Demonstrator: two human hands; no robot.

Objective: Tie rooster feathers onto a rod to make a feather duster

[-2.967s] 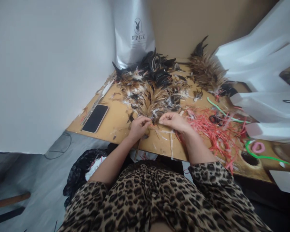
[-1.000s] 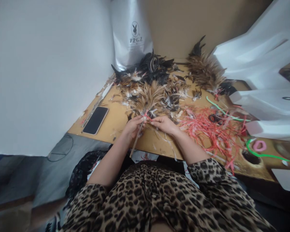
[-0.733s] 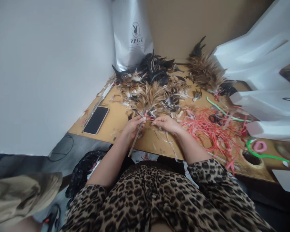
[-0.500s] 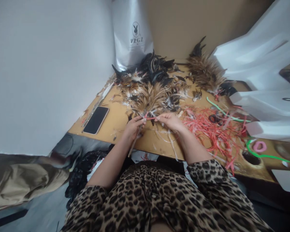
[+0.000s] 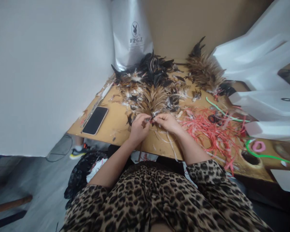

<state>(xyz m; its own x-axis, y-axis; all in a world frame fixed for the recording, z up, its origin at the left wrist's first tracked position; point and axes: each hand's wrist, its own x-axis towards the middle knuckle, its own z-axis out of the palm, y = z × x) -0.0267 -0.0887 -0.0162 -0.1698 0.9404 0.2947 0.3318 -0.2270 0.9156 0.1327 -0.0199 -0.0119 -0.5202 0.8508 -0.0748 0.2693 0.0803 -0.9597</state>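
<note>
A fan of brown feathers point(image 5: 154, 98) lies at the middle of the table, its bound base towards me. My left hand point(image 5: 139, 129) is closed, thumb and fingers pinched at the left of that base. From the right, my right hand point(image 5: 168, 122) pinches close by, fingertips almost meeting those of the left. A short bit of red plastic strip point(image 5: 152, 120) shows between the fingertips. The fingers hide most of the binding. Beyond the bundle are loose black feathers point(image 5: 157, 69) and mixed brown and white feathers.
Red plastic strips point(image 5: 215, 132) lie heaped to the right, beside a green cord point(image 5: 268, 156) and a pink ring point(image 5: 258, 146). A phone point(image 5: 95, 120) lies at the left. Another feather bundle point(image 5: 204, 72) and a silver bag point(image 5: 132, 38) stand behind. The table has a hole.
My hands have come together at the bundle's base; the red strip, stretched between them before, is now mostly hidden. At the lower left, a person's trousered leg has moved away, and a shoe shows.
</note>
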